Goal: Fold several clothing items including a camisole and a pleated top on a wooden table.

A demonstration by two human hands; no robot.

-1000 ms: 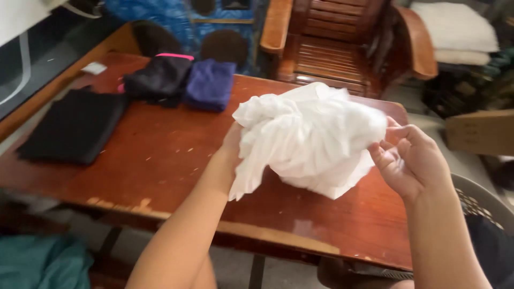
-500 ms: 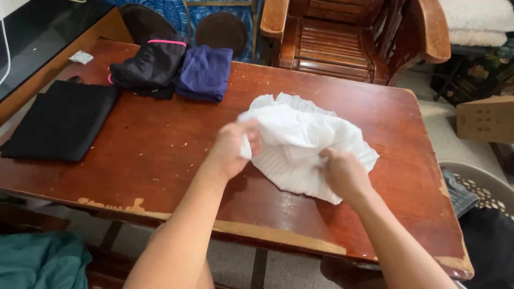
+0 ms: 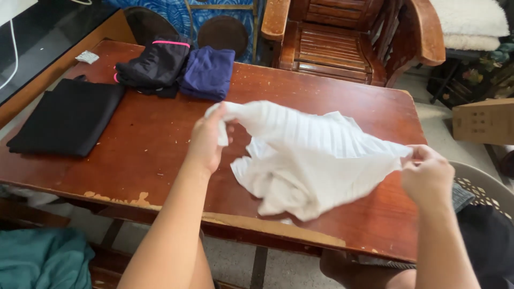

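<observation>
White ribbed garment [image 3: 310, 155] hangs stretched above the wooden table [image 3: 150, 144]; left hand [image 3: 206, 140] pinches one corner, right hand [image 3: 428, 174] grips the other; folded dark clothes [image 3: 69, 115] lie at the far left.

The white garment [image 3: 310, 155] is thin ribbed cloth, matt, soft and creased, pinched at either end by the left hand [image 3: 206, 142] and the right hand [image 3: 428, 174]. The table [image 3: 160, 144] is reddish-brown wood under a glossy varnish, scuffed across the top, with the finish chipped to pale bare patches along the near edge. The black folded cloth [image 3: 67, 118] is smooth and matt. The dark bundle with pink trim [image 3: 152, 64] looks like slightly sheened fabric. The navy folded cloth [image 3: 208, 72] is soft and matt. The armchair [image 3: 342, 37] is slatted wood, polished. The box [image 3: 482, 122] is plain matt cardboard.
</observation>
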